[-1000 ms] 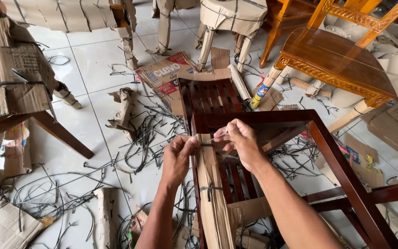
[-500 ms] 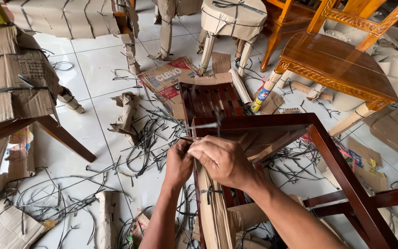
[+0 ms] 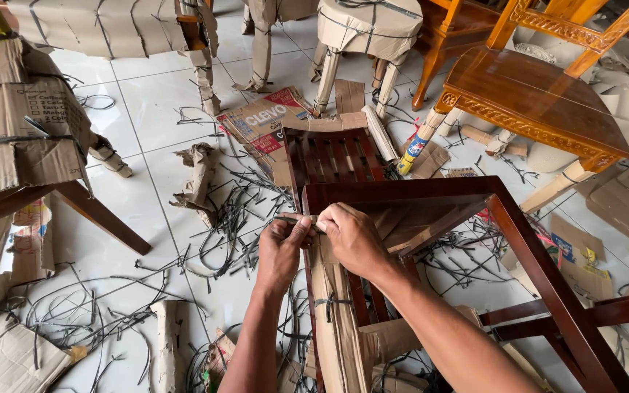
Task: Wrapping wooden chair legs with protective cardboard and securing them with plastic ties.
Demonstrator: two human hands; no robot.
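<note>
Both hands met at the near-left corner of the dark wooden chair frame (image 3: 431,191). The left hand (image 3: 285,247) and right hand (image 3: 352,236) were closed, pinching a thin dark strap (image 3: 294,218) lying crosswise. Below them a cardboard-wrapped leg (image 3: 333,320) ran lengthwise toward the camera. Strap offcuts (image 3: 234,218) littered the white tiled floor (image 3: 147,211) leftward.

You've got a glossy white tiled floor (image 3: 147,109) here, and it's a mess: cut black plastic strapping offcuts (image 3: 234,218) all over, plus torn brown cardboard scraps (image 3: 198,182). Up top stand several furniture legs wrapped in brown cardboard (image 3: 329,73). To your right sits a glossy orange-brown wooden table with carved trim (image 3: 533,102). On your left there's a cardboard-wrapped piece on dark wooden legs (image 3: 23,138). A flattened red and white printed carton (image 3: 263,120) lies mid-floor. Light is even, soft daylight.
</note>
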